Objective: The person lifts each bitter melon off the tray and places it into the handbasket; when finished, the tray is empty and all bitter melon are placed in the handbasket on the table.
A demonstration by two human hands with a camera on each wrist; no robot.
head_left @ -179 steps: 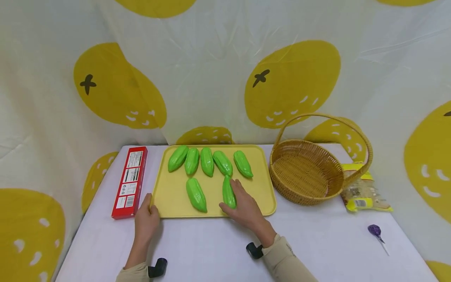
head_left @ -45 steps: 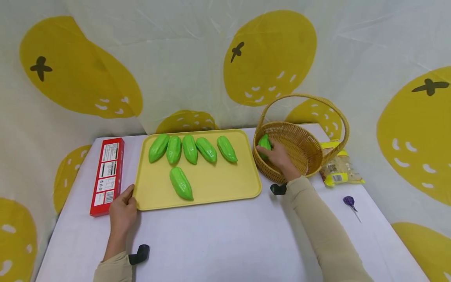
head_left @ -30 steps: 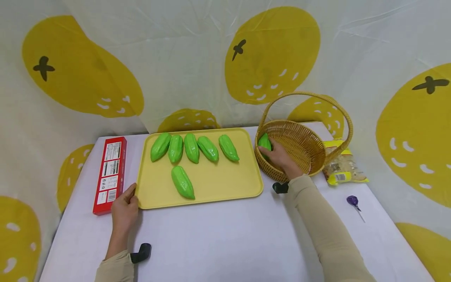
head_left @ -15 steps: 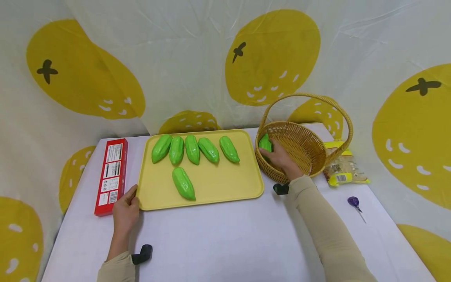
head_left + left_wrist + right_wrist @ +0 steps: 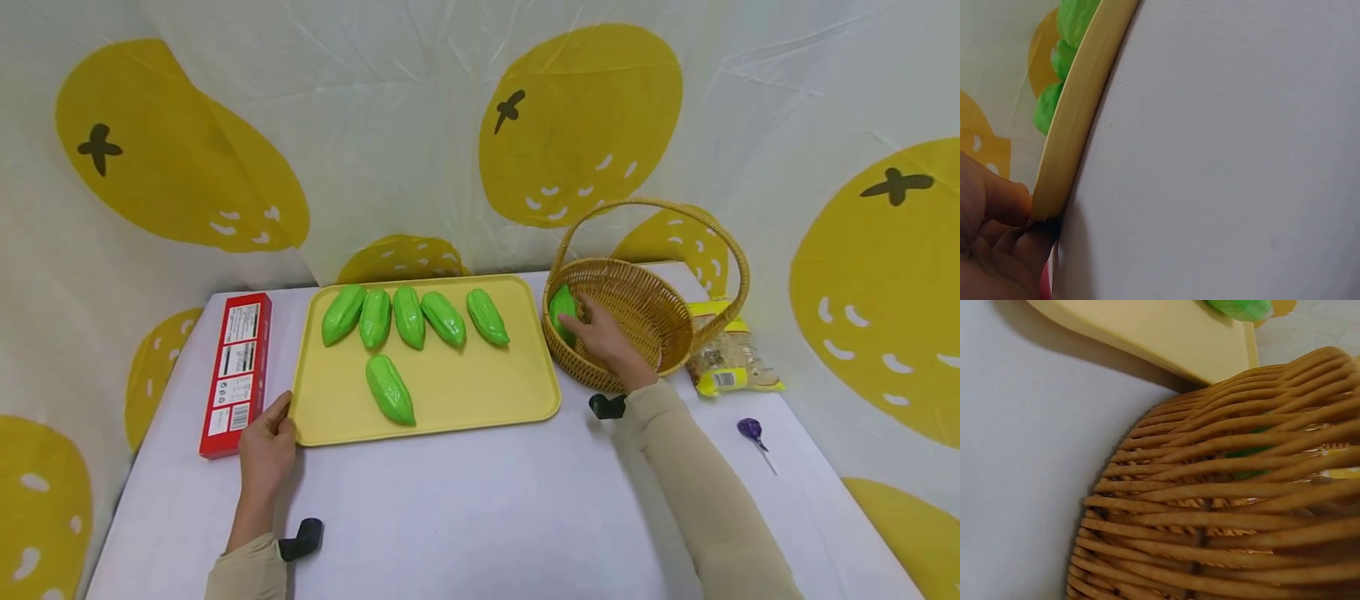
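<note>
My left hand (image 5: 266,450) pinches the near left corner of the yellow tray (image 5: 480,392). In the left wrist view its thumb lies on the tray rim (image 5: 1079,112) and the fingers are below. Several glossy green ridged vegetables, pointed at one end, lie on the tray: a back row (image 5: 408,318) and one nearer (image 5: 391,390). Another green vegetable (image 5: 562,307) lies inside the wicker basket (image 5: 660,333) against its left wall. Just right of it, my right hand (image 5: 609,340) is in the basket with fingers spread. The woven wall (image 5: 1210,481) mostly hides that hand in the right wrist view.
A red box (image 5: 238,367) lies left of the tray. Behind the basket's right side is a yellow and clear packet (image 5: 731,350). A purple lollipop (image 5: 752,432) lies at the right. The basket's tall handle (image 5: 660,202) arches over it; a patterned cloth hangs behind.
The right hand took a green vegetable from the tray's front into the basket. In the last half second its fingers have come off it and moved slightly right. The left hand keeps the tray corner.
</note>
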